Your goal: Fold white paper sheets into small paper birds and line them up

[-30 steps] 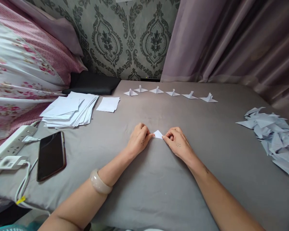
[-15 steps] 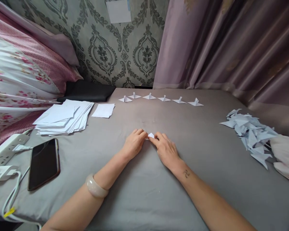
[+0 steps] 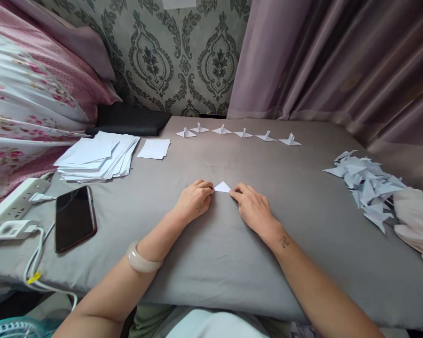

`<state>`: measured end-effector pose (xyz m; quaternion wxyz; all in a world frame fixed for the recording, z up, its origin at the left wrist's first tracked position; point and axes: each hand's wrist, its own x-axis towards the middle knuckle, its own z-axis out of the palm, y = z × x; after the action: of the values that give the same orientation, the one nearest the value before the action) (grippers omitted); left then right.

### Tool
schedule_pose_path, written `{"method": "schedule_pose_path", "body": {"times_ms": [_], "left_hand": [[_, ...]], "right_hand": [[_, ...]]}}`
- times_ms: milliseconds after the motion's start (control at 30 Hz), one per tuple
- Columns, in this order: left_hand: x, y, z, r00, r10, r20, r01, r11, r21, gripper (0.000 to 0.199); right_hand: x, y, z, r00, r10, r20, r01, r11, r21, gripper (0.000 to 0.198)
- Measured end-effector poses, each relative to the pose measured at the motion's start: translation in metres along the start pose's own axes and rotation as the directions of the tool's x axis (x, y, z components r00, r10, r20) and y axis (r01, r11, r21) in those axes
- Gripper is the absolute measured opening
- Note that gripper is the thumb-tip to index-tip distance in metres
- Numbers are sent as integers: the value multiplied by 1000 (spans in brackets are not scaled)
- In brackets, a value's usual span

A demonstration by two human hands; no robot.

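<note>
A small white sheet of paper folded into a triangle (image 3: 222, 187) lies on the grey cloth between my hands, its point facing away from me. My left hand (image 3: 196, 199) pinches its left corner, fingers curled together. At the right corner, the fingertips of my right hand (image 3: 253, 204) are closed on the paper. Beyond it, several folded paper cranes (image 3: 221, 130) stand in a row near the table's far edge.
To the left are a stack of white paper (image 3: 95, 157), a smaller pile of square sheets (image 3: 154, 149), a phone (image 3: 75, 219) and a power strip (image 3: 19, 202) with cables. A heap of folded paper pieces (image 3: 366, 180) lies at the right beside a pale cloth (image 3: 414, 211).
My hands have moved apart to the two corners, so more of the folded triangle shows between them. The view has tilted down.
</note>
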<state>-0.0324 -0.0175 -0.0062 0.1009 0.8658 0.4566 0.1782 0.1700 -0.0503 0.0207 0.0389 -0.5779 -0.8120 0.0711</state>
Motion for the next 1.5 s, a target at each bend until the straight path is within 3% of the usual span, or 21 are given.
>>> {"method": "schedule_pose_path", "body": {"times_ms": [200,333,400,567,800,1033,1100,1267,1500], "left_hand": [[6,1,3,982,-159,-99,143,978,-153,10],[8,-2,8,977,-190,-93,164,958,-234,30],[9,-4,10,978,-190,-91,161,952,-260,29],[11,-3,11,989,-136,-57,112,944,-312,13],[10,-2,9,996,-77,-53,58,954,-294,14],[9,3,5,996,66,-67,-81,966,-245,16],[8,6,3,996,66,-66,-80,963,-256,9],[9,10,3,999,2,-41,-14,960,-281,31],[13,14,7,997,-44,-62,32,984,-174,33]], "right_hand": [[5,11,7,989,107,-100,-88,980,177,33],[12,14,16,957,222,-185,-160,940,301,27],[13,14,18,950,239,-199,-164,929,332,27],[12,11,20,961,205,-187,-128,925,357,27],[11,11,19,971,164,-175,-85,917,390,25],[11,13,18,971,172,-165,-91,907,411,23],[12,15,17,977,155,-149,-80,906,415,24],[13,21,14,990,99,-100,-49,907,419,25],[14,22,13,992,83,-97,-36,912,409,26]]}}
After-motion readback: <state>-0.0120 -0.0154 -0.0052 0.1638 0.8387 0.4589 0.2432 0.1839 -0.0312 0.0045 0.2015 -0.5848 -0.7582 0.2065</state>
